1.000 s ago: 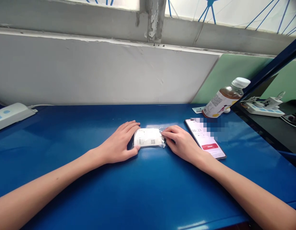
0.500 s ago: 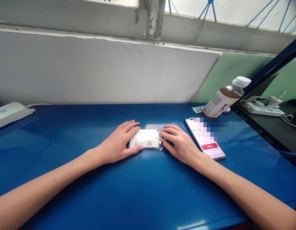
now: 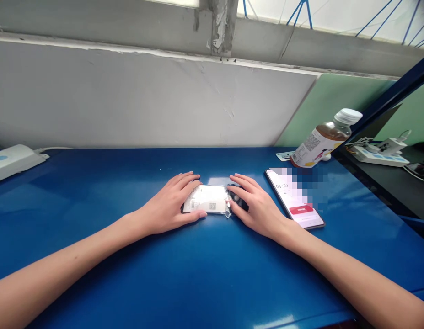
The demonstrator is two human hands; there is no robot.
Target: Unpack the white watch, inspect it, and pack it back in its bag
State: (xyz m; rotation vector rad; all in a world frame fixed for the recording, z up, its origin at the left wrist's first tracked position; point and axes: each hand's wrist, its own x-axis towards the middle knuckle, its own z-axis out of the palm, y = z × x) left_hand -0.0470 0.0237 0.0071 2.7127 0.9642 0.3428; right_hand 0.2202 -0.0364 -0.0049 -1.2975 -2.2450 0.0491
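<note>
A flat white package (image 3: 208,199) with printed labels and a crinkled clear wrapper end lies near the middle of the blue table (image 3: 157,283). My left hand (image 3: 170,203) is wrapped round its left end, thumb along the near edge and fingers at the far side. At its right end, my right hand (image 3: 258,203) has its fingers apart, the tips at the clear wrapper. Beneath the right palm and fingers shows a dark patch (image 3: 239,200), too unclear to name.
A phone (image 3: 294,205) with a lit, partly blurred screen lies right of my right hand. Behind it are a drink bottle (image 3: 318,144) and a small card (image 3: 283,156). Power strips stand at the far left (image 3: 18,160) and right (image 3: 381,155).
My right hand's fingers have spread a little, and the dark patch under them now shows. The package has shifted slightly left. My left hand looks the same.
</note>
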